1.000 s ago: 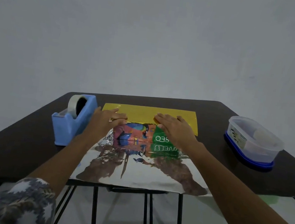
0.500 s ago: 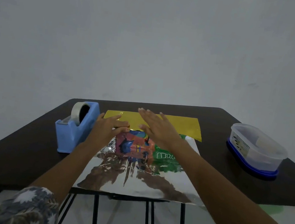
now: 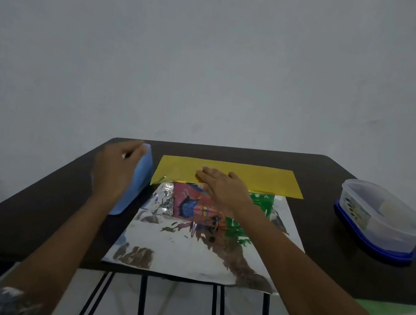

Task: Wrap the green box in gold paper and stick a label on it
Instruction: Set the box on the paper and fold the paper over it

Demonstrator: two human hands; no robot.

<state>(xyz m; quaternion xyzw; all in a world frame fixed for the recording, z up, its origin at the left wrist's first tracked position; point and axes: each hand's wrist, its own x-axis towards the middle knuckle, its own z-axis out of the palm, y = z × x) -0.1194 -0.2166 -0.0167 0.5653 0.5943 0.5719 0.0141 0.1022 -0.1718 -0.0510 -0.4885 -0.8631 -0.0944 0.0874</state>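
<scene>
Your right hand lies flat, fingers straight, palm down on the 12 o'clock edge of the green cardboard box with the multicoloured printed face. It's pinning the gold-side flap of the gold foil paper sheet there. My read: the foil would spring back if you let go, so that hand acts as a clamp.

Your left hand is out at 9–10 o'clock of the box, over the blue plastic tape dispenser. It's blurred, so I can't tell whether the fingers have hold of tape or of anything else. It's probably going for a strip to fix the flap.

The box sits mid-sheet at table centre. The sheet's silver reverse runs out to 6 o'clock and overhangs the near edge of the dark table. That end isn't folded yet.

Count:
- 1 box
- 1 sheet
- 1 dispenser
- 1 clear oval plastic container with a blue base, at 3 o'clock, well apart from the box
- 0 labels in sight; the container's contents are too hazy to call
</scene>
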